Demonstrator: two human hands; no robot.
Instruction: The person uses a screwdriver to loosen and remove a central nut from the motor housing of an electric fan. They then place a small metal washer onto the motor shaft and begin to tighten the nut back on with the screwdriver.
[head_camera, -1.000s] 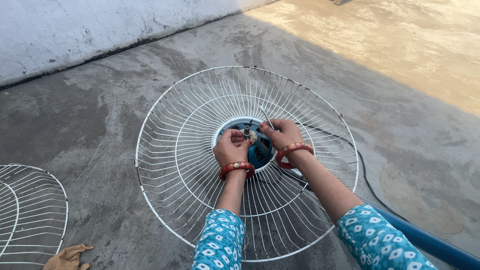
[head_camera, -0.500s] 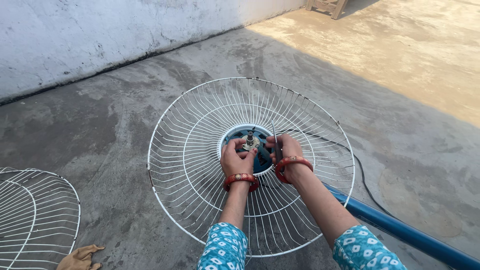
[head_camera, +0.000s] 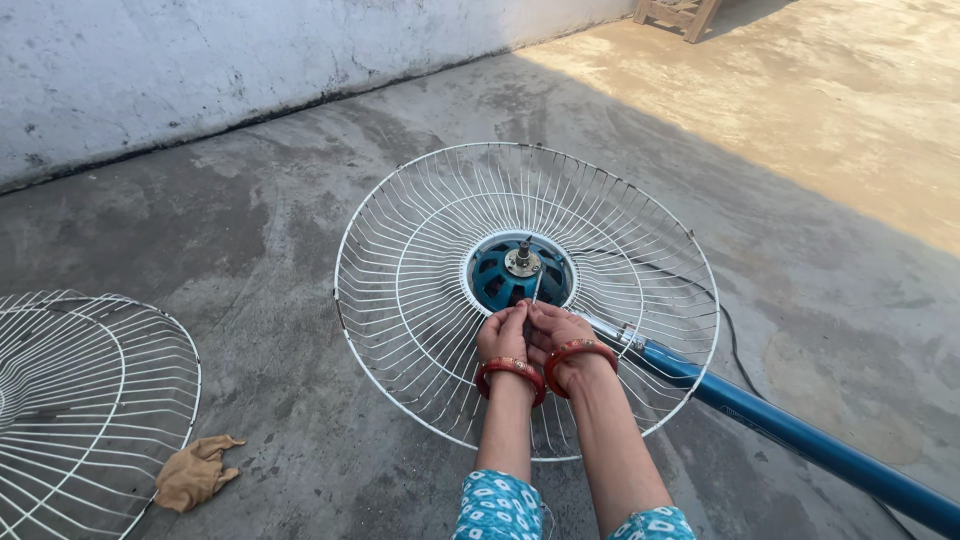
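Head view: looking down at two bare forearms over a grey concrete floor (head_camera: 300, 300), near things listed first.
Sleeves: blue patterned cuffs at the bottom edge, both arms reaching forward.
Left hand (head_camera: 503, 335): red bangle at the wrist, fingers curled together around a thin metal screwdriver-like tool (head_camera: 536, 290); its grip is closed on the tool's lower end.
Right hand (head_camera: 556, 335): also with a red bangle, pressed against the left hand, fingers folded onto the same tool; its grip is closed too.
Tool: its shaft rises from the hands and its tip stands at the near rim of the hub.
Rear white wire fan guard (head_camera: 420, 300): round, lying tilted on the floor, still seated around the hub; the hands rest over its lower spokes.
Teal-blue round motor hub (head_camera: 500, 280): bare in the guard's centre, its metal spindle (head_camera: 522, 250) upright, no blades on it.
Blue metal stand pole (head_camera: 800, 440): runs from the hub toward the lower right, a dark cable beside it.
Progress: blades and front grille appear to be off already; the rear guard remains fastened, as far as I can judge.
Second white wire guard (head_camera: 90, 400): lies apart at the left edge.
Tan crumpled cloth (head_camera: 195, 472): just beside that guard.
Whitewashed wall (head_camera: 250, 60): farthest, along the top.
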